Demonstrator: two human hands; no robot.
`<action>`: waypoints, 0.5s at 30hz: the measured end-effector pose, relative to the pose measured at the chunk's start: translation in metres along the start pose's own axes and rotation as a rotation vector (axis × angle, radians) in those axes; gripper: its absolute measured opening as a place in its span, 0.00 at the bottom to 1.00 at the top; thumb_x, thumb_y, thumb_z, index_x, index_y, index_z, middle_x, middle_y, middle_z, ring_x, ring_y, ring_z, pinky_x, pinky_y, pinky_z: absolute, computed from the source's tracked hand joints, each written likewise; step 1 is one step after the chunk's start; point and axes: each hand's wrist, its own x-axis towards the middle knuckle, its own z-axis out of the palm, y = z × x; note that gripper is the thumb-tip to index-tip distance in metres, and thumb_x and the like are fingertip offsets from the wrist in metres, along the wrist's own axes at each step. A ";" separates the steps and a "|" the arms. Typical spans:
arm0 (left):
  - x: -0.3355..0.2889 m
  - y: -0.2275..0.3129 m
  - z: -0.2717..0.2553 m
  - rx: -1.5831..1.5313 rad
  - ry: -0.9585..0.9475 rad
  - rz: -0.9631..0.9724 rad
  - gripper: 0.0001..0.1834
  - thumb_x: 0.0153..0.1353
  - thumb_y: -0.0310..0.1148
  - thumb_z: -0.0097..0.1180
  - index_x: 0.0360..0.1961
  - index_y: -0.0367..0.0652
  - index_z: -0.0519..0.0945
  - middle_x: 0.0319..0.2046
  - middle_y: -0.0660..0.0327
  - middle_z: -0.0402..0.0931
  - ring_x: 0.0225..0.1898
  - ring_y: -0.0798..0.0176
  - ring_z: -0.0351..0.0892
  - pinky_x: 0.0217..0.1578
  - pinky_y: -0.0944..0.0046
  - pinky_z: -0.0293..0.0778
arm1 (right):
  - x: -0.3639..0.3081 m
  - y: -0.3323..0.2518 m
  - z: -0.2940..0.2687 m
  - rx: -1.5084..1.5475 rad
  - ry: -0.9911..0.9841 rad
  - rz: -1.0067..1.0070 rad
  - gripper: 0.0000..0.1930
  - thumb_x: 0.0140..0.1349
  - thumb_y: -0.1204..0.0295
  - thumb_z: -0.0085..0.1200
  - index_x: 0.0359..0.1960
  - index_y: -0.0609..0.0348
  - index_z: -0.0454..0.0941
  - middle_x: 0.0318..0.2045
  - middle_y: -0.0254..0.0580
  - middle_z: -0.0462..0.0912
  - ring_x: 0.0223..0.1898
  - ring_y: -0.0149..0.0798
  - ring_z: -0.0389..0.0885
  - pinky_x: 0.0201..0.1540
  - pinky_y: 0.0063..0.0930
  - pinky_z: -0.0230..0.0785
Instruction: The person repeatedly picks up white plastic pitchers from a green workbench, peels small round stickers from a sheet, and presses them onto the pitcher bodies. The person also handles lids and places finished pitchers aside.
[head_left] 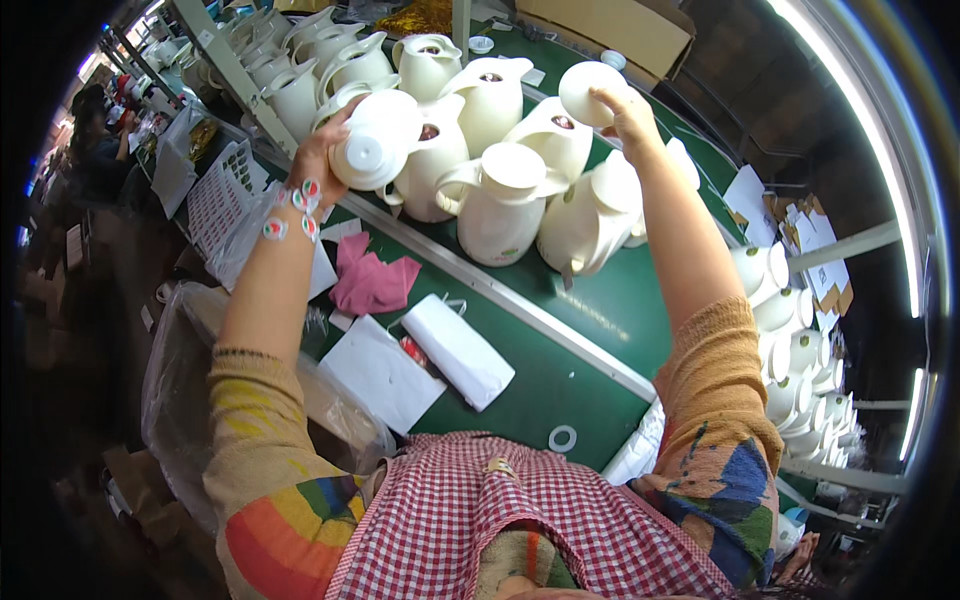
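My left hand (322,158) is wrapped round white round jug lids (388,125), which look stacked; round stickers cling to that wrist. Farther right, my right hand (630,118) grips another white round lid (585,92) by its edge, above the jugs. Between the hands, cream jugs with handles and spouts stand close together. A front jug (497,225) has a lid on its mouth, and so does the jug (590,222) to its right. Behind them, a jug (490,88) and a jug (555,140) show open tops with dark reddish insides.
A pale metal rail (520,305) crosses the green bench. Nearer lie a pink cloth (370,275), white paper (378,375), a folded white sheet (458,350) and a white ring (562,438). More jugs (790,340) stand at right. A post (235,80) rises at left.
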 end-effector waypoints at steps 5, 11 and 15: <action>0.085 0.007 -0.027 0.058 -0.159 -0.237 0.40 0.46 0.40 0.53 0.63 0.38 0.61 0.56 0.50 0.68 0.54 0.56 0.72 0.57 0.57 0.66 | 0.059 0.026 0.018 -0.231 -0.059 0.252 0.29 0.48 0.49 0.57 0.42 0.62 0.78 0.33 0.45 0.81 0.26 0.38 0.78 0.29 0.31 0.69; 0.129 0.006 -0.028 0.311 -0.238 -0.550 0.43 0.44 0.38 0.52 0.65 0.37 0.57 0.56 0.50 0.68 0.54 0.57 0.72 0.57 0.60 0.67 | 0.062 0.027 0.033 -1.063 -0.071 0.180 0.36 0.49 0.41 0.50 0.49 0.60 0.76 0.43 0.49 0.80 0.42 0.43 0.80 0.46 0.33 0.71; 0.136 0.017 -0.016 0.550 -0.278 -0.645 0.44 0.43 0.36 0.50 0.66 0.38 0.55 0.58 0.49 0.66 0.54 0.58 0.73 0.55 0.62 0.69 | 0.041 0.019 0.016 -1.047 0.123 -0.093 0.35 0.51 0.41 0.50 0.52 0.57 0.74 0.48 0.45 0.79 0.50 0.41 0.77 0.51 0.34 0.68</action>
